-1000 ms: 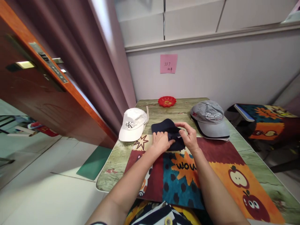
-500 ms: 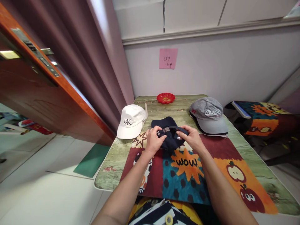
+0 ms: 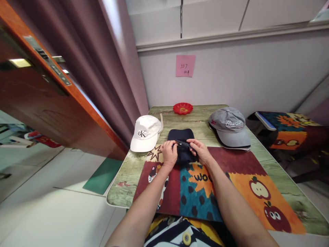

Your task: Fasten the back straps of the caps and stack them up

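Note:
A navy baseball cap (image 3: pixel 181 134) lies before me with its brim toward the wall and its back toward me. My left hand (image 3: pixel 169 153) is closed on the left side of its back strap, by a small metal buckle (image 3: pixel 179 144). The strap (image 3: pixel 185 143) runs across to my right hand (image 3: pixel 200 151), whose thumb and fingers pinch its other end. My fingers partly hide the buckle and the cap's opening. A white cap (image 3: pixel 145 133) with black letters rests to the left, its loose strap standing up behind. On the right sit stacked caps, a grey one (image 3: pixel 229 127) on top.
A red scalloped dish (image 3: pixel 182 108) stands at the table's far edge, below a pink note (image 3: pixel 185 66) on the wall. A colourful printed mat (image 3: pixel 200 199) covers the near part of the green wood-patterned table (image 3: pixel 120 175). To the left is a brown door (image 3: pixel 77 113).
My right hand has moved left and inward, drawing the strap toward my left hand. The cap's opening looks narrower, and its back lies flatter. The view has shifted slightly.

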### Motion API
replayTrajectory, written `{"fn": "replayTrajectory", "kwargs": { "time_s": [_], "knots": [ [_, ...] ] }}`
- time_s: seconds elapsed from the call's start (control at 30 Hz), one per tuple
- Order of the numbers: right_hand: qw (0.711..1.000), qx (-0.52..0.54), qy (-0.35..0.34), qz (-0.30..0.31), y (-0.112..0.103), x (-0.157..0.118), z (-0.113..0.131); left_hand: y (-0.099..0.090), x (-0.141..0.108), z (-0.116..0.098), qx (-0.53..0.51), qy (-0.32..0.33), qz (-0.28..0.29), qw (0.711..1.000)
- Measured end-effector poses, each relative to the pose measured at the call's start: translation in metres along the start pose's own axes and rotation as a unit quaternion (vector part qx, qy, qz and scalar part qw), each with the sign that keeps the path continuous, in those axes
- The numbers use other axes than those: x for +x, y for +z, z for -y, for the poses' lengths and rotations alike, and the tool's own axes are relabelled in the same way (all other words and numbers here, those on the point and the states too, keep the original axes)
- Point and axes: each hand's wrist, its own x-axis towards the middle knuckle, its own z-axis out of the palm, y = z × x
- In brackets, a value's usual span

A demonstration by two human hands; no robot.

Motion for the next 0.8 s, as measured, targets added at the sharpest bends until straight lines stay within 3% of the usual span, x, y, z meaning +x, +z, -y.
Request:
{"fn": "replayTrajectory", "kwargs": {
  "time_s": [0.2, 0.47, 0.8],
  "knots": [
    [0.994, -0.108, -0.02, 0.003, 0.011, 0.001, -0.014, 0.013, -0.004, 0.015, 0.012, -0.026, 0.031, 0.999],
    [0.951, -0.288, -0.109, -0.003, 0.025, 0.005, -0.019, 0.01, 0.0, 0.02, 0.015, -0.022, 0.051, 0.998],
    [0.932, -0.334, -0.139, -0.015, 0.029, 0.008, -0.018, 0.005, -0.004, 0.019, 0.02, -0.011, 0.072, 0.997]
  ]
}}
